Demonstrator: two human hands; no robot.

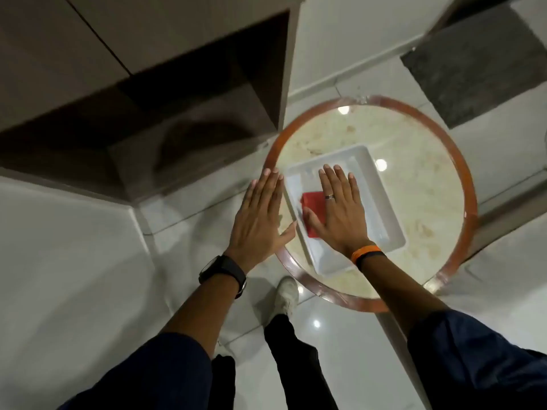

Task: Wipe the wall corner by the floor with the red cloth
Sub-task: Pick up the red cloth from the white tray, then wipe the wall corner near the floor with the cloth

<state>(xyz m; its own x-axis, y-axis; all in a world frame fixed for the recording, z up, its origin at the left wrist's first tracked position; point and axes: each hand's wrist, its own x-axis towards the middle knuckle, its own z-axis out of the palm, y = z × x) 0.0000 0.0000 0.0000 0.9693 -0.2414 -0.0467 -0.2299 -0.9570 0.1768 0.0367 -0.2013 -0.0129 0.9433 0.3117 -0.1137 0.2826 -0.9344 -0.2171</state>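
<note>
A folded red cloth [312, 211] lies in a white rectangular tray [376, 199] on a round table. My right hand [340, 214] is stretched flat over the cloth, fingers apart, covering its right part. My left hand [260, 220] hovers flat and open at the table's left rim, holding nothing. The wall corner by the floor [139, 208] is at the left, where a white wall meets the tiled floor below a brown cabinet.
The round table [414, 113] has an orange rim and a pale marbled top. A brown cabinet [148, 84] with an open niche hangs at upper left. A dark mat [479, 63] lies at upper right. My leg and white shoe [285, 294] stand on glossy white tiles.
</note>
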